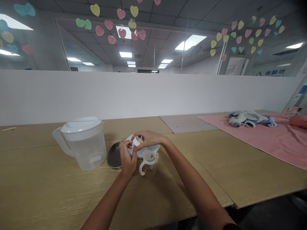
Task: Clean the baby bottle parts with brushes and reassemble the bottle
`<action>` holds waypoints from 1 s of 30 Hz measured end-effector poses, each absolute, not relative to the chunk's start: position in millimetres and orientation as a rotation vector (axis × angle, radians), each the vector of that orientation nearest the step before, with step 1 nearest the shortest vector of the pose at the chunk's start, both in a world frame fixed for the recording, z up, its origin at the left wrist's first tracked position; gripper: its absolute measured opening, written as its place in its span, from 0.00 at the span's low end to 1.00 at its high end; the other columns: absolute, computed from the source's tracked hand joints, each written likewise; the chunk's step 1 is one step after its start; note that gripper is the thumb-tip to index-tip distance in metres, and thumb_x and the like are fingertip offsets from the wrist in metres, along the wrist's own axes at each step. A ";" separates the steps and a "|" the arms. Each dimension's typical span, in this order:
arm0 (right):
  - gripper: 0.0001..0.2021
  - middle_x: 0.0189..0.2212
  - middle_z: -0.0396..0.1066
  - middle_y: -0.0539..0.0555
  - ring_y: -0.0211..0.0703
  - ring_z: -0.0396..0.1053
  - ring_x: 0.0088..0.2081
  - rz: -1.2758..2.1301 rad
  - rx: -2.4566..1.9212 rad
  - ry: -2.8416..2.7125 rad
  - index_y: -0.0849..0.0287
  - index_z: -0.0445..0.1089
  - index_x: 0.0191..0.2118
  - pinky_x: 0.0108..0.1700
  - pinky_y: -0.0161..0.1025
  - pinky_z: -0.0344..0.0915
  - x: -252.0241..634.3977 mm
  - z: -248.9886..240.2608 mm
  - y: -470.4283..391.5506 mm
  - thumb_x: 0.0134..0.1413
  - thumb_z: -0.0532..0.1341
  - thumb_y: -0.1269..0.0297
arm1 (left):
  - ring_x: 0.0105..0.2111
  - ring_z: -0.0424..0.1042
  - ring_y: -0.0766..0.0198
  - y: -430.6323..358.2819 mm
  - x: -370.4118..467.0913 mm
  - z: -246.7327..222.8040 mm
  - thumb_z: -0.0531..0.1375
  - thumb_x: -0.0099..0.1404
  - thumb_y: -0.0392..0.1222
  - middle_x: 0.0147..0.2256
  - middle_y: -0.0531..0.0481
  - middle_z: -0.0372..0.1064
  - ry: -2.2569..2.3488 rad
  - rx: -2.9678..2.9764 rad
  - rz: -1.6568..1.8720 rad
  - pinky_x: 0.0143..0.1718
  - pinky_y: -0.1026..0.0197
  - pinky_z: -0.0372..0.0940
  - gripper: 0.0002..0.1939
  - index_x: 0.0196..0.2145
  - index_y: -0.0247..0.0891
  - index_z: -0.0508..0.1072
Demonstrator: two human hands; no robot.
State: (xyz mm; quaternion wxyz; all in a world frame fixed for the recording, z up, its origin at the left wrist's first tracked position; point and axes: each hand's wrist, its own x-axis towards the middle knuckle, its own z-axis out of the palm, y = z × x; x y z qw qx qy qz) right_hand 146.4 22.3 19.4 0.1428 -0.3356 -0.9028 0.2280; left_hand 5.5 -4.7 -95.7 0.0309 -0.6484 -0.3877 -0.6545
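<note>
Both hands hold a small white round cap (137, 141) with a raised rim, above a pale plate. My left hand (128, 157) grips its left side, fingers bent around it. My right hand (149, 139) reaches over from the right and pinches it between thumb and fingers. Just below the hands, a clear cup with white curved handles (149, 163) stands upright on the table; its top looks open, with a ring-shaped rim. The pale blue-white plate (155, 148) is partly hidden by the hands and the cup.
A round metal tray (114, 156) lies left of the plate. Beside it stands a large translucent lidded pitcher (86, 148). A pink cloth (259, 140) bearing white-and-blue bundled items (251, 118) covers the far right. A low white wall (144, 95) runs behind the table (59, 195).
</note>
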 end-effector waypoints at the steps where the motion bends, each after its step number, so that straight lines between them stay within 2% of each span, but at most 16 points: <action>1: 0.23 0.30 0.63 0.47 0.34 0.59 0.30 0.629 -0.969 -2.600 0.56 0.66 0.43 0.28 0.30 0.54 145.6 20.3 20.3 0.40 0.65 0.52 | 0.34 0.62 0.61 -4.3 5.3 -96.2 0.51 0.63 0.41 0.35 0.47 0.61 -1.228 -2.017 -2.005 0.36 0.58 0.61 0.09 0.41 0.37 0.61; 7: 0.21 0.34 0.67 0.47 0.37 0.62 0.34 0.616 -0.961 -2.573 0.56 0.66 0.41 0.32 0.31 0.55 143.2 25.6 11.2 0.38 0.66 0.55 | 0.32 0.62 0.61 -4.4 3.3 -94.5 0.44 0.66 0.41 0.31 0.49 0.61 -1.266 -2.169 -1.795 0.33 0.60 0.59 0.09 0.33 0.38 0.61; 17: 0.19 0.36 0.68 0.50 0.40 0.63 0.37 0.363 -0.975 -2.494 0.58 0.68 0.38 0.36 0.34 0.56 140.2 25.1 9.7 0.35 0.68 0.61 | 0.27 0.61 0.63 -3.8 2.2 -93.5 0.44 0.66 0.41 0.25 0.51 0.61 -1.264 -2.130 -1.682 0.29 0.62 0.55 0.12 0.26 0.39 0.59; 24: 0.19 0.34 0.64 0.51 0.41 0.61 0.37 0.220 -1.056 -2.407 0.58 0.69 0.38 0.35 0.34 0.55 127.2 23.4 -1.5 0.34 0.68 0.63 | 0.29 0.63 0.62 -4.0 0.2 -91.4 0.44 0.67 0.42 0.26 0.50 0.64 -1.288 -2.102 -1.746 0.29 0.62 0.56 0.12 0.28 0.38 0.62; 30: 0.21 0.37 0.61 0.52 0.40 0.61 0.35 0.148 -1.210 -2.381 0.56 0.67 0.41 0.33 0.33 0.55 122.3 20.2 -6.8 0.36 0.67 0.61 | 0.28 0.63 0.61 -2.8 -0.2 -94.3 0.43 0.67 0.43 0.27 0.49 0.65 -1.280 -2.075 -1.712 0.30 0.61 0.57 0.14 0.29 0.38 0.64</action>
